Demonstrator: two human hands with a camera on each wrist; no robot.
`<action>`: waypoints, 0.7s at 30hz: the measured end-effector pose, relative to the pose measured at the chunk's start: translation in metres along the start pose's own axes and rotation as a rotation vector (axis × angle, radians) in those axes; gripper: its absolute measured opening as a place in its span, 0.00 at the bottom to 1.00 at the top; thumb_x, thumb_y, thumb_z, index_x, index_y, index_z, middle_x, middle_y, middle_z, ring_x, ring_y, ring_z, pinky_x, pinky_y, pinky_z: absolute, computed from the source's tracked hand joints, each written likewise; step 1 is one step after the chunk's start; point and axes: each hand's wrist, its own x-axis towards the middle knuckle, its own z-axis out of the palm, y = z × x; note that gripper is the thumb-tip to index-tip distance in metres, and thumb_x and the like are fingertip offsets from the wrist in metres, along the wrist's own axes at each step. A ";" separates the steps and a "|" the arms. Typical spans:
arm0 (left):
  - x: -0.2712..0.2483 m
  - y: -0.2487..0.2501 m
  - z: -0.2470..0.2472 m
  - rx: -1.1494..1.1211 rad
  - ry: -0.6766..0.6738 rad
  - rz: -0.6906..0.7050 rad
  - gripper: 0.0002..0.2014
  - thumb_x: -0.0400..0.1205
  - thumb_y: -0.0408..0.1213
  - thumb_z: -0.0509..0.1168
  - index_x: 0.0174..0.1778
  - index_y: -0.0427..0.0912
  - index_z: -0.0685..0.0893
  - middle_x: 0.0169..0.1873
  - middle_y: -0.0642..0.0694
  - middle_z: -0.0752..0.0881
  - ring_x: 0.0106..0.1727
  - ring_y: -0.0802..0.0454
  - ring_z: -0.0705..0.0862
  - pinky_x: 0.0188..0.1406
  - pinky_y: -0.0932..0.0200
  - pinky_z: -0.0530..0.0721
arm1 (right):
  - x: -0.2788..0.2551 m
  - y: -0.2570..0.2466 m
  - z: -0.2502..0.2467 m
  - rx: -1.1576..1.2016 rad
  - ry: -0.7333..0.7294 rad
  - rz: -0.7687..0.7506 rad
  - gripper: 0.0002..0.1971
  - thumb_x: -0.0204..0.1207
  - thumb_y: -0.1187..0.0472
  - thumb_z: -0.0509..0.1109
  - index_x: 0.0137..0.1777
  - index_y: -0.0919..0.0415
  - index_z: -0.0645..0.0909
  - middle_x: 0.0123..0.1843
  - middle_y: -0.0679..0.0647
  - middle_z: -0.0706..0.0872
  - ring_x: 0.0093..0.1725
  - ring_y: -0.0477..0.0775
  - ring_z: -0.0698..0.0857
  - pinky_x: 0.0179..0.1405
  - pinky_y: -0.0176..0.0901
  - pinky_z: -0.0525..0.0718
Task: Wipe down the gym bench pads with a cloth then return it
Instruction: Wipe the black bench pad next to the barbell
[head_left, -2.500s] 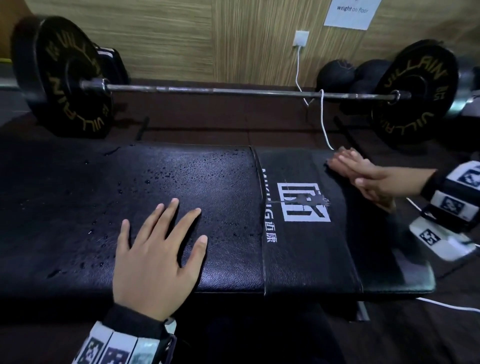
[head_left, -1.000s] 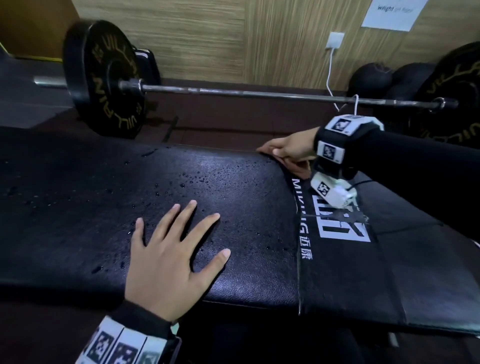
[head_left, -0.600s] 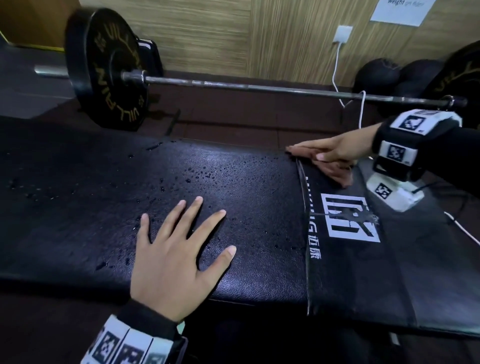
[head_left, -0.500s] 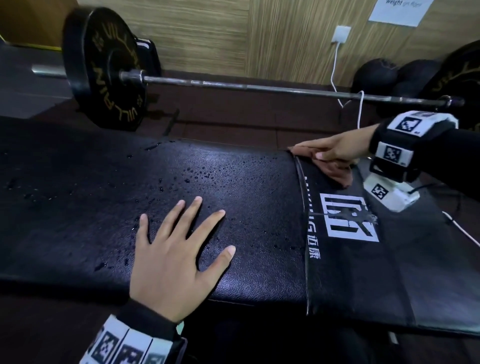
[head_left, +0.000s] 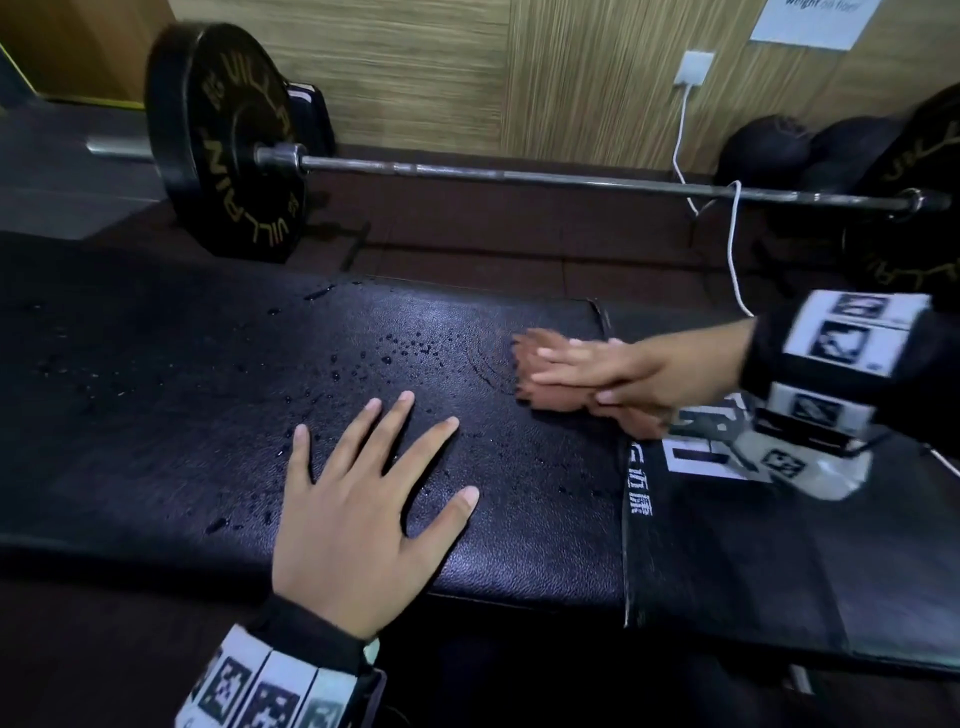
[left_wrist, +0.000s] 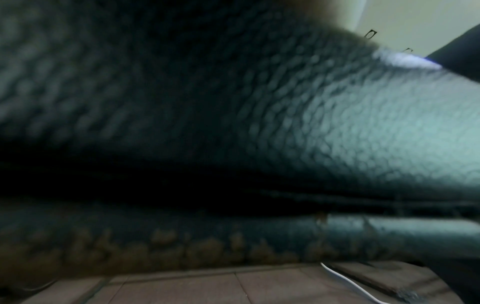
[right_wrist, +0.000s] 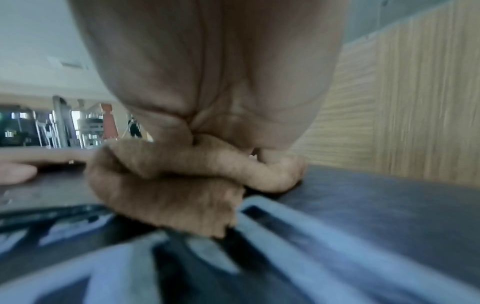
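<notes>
A black bench pad (head_left: 218, 395) stretches across the head view, speckled with water drops. My right hand (head_left: 592, 371) lies flat with straight fingers on a brown cloth (head_left: 550, 400), pressing it onto the pad just left of the seam by the white logo (head_left: 711, 457). In the right wrist view the bunched cloth (right_wrist: 166, 185) sits under my palm (right_wrist: 221, 72). My left hand (head_left: 358, 499) rests spread and flat on the pad near its front edge. The left wrist view shows only blurred pad leather (left_wrist: 337, 127) up close.
A barbell (head_left: 509, 176) with black plates (head_left: 223, 140) lies on the floor behind the bench. A white cable (head_left: 732, 244) hangs from a wall socket (head_left: 693, 67) to the right. Dark balls (head_left: 763, 150) sit by the wooden wall.
My right hand has slid the cloth from the far edge at the seam leftward and nearer, onto the wet pad. The left hand has stayed put.
</notes>
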 end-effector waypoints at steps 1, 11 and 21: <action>0.000 -0.001 0.001 0.004 -0.005 0.002 0.29 0.77 0.71 0.47 0.74 0.69 0.67 0.79 0.57 0.66 0.81 0.55 0.61 0.76 0.30 0.57 | -0.012 0.007 0.001 0.009 -0.022 0.009 0.28 0.85 0.67 0.53 0.79 0.58 0.44 0.80 0.46 0.39 0.78 0.40 0.35 0.67 0.21 0.29; 0.001 0.000 0.001 -0.004 0.011 0.001 0.29 0.77 0.70 0.48 0.73 0.68 0.69 0.78 0.57 0.69 0.80 0.54 0.64 0.75 0.30 0.59 | 0.010 0.029 -0.025 0.328 0.290 0.282 0.26 0.83 0.78 0.46 0.81 0.71 0.47 0.81 0.72 0.56 0.30 0.25 0.81 0.26 0.17 0.75; -0.001 0.000 0.001 -0.011 0.019 -0.007 0.29 0.77 0.70 0.48 0.73 0.69 0.69 0.78 0.58 0.67 0.80 0.56 0.62 0.77 0.32 0.57 | 0.020 -0.001 0.014 -0.025 0.024 0.023 0.30 0.86 0.64 0.52 0.78 0.38 0.44 0.81 0.40 0.33 0.81 0.47 0.35 0.76 0.48 0.32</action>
